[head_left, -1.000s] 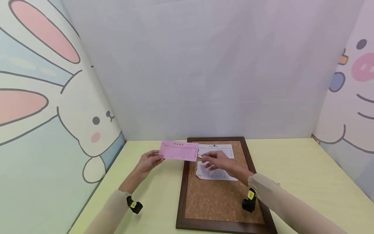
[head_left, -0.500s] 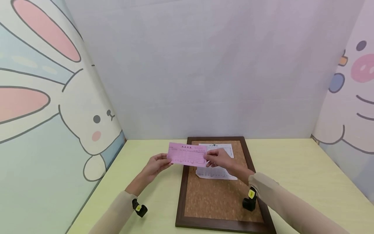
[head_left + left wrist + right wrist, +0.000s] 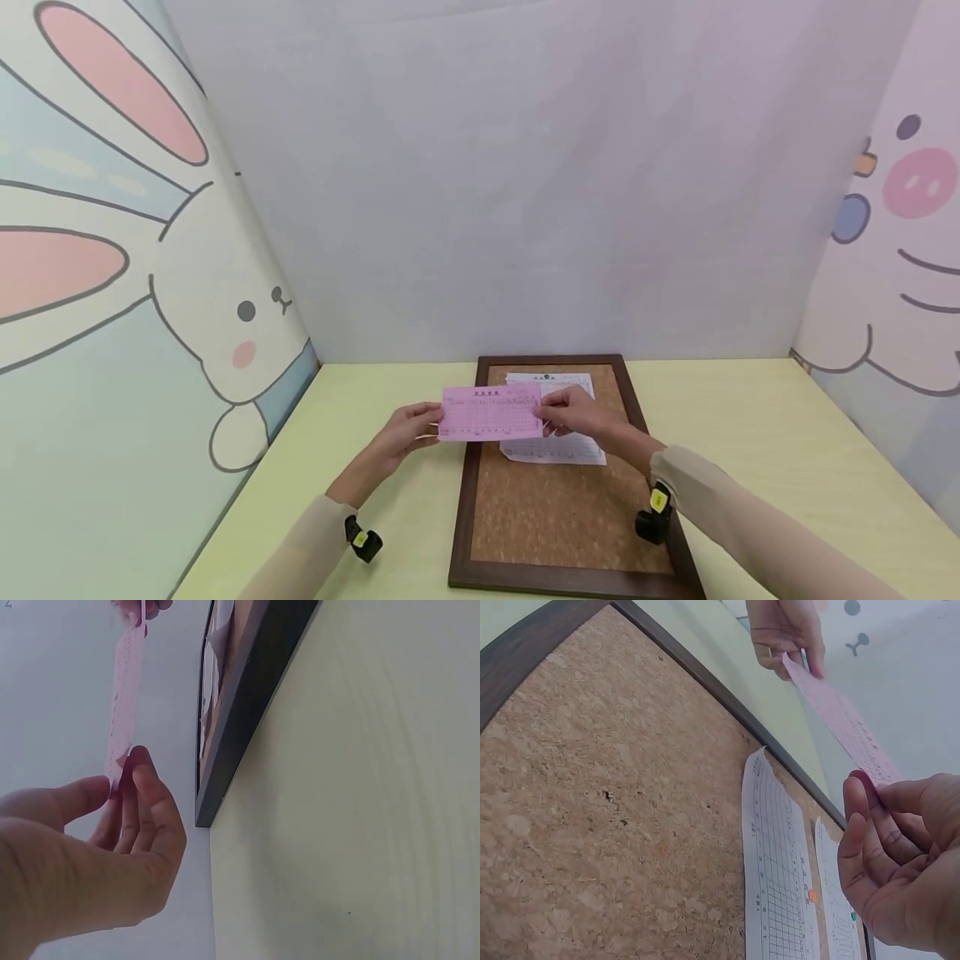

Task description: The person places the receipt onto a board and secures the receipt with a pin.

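Note:
A pink printed form (image 3: 491, 414) is stretched level between both hands, above the left side of a cork board (image 3: 562, 517). At its left end, my left hand (image 3: 405, 431) pinches it between thumb and fingertips. My right hand (image 3: 572, 410) pinches the opposite end over the board. Beneath lie two white printed forms with ragged left edges: the upper white form (image 3: 582, 382) is partly covered by the pink one and the right hand, as is the lower white form (image 3: 555, 451). In the right wrist view, an orange pin head (image 3: 812, 895) and a green pin head (image 3: 853, 916) show on them.
The cork board has a raised dark wooden frame (image 3: 462, 517) and lies flat on a pale yellow table (image 3: 757, 450). A grey-white back wall (image 3: 525, 208) and cartoon-printed side walls enclose the table. Bare cork extends over the board's near half.
My right hand, earlier apart from the pink form, now pinches its right end. The pink form and left hand have shifted right and slightly nearer, covering more of the white forms.

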Available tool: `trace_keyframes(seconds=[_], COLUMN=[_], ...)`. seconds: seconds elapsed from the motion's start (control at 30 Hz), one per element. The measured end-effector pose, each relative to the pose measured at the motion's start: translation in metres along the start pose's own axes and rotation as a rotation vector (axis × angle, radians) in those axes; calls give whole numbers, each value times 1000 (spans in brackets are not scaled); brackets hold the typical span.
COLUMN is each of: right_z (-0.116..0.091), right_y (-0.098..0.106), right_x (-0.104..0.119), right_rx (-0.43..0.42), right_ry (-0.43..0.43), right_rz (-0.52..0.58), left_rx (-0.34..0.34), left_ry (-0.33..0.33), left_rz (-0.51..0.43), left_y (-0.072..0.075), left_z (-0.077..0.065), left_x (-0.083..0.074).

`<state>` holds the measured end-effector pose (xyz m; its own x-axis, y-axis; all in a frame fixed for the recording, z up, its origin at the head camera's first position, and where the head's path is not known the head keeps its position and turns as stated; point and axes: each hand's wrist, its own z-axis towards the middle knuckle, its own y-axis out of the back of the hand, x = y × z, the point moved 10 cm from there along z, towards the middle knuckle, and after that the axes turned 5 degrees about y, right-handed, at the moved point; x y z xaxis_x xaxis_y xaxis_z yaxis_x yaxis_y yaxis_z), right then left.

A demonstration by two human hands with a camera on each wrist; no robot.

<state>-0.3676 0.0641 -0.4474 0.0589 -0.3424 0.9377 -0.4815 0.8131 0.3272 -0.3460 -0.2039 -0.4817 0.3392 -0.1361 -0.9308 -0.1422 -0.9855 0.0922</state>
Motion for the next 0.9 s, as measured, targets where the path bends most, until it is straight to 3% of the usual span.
trace_keyframes(seconds=[0.47, 0.9], right_z=[-30, -48], right_y=[8, 21], right_x=[-7, -12], right_rx=[68, 139], right_ry=[14, 36], right_rz=[-19, -8], left_rx=[135, 153], left_ry=[-19, 9], left_rz=[69, 55], left_y=[-29, -51], left_z=[-12, -16], left_x=[-3, 5])
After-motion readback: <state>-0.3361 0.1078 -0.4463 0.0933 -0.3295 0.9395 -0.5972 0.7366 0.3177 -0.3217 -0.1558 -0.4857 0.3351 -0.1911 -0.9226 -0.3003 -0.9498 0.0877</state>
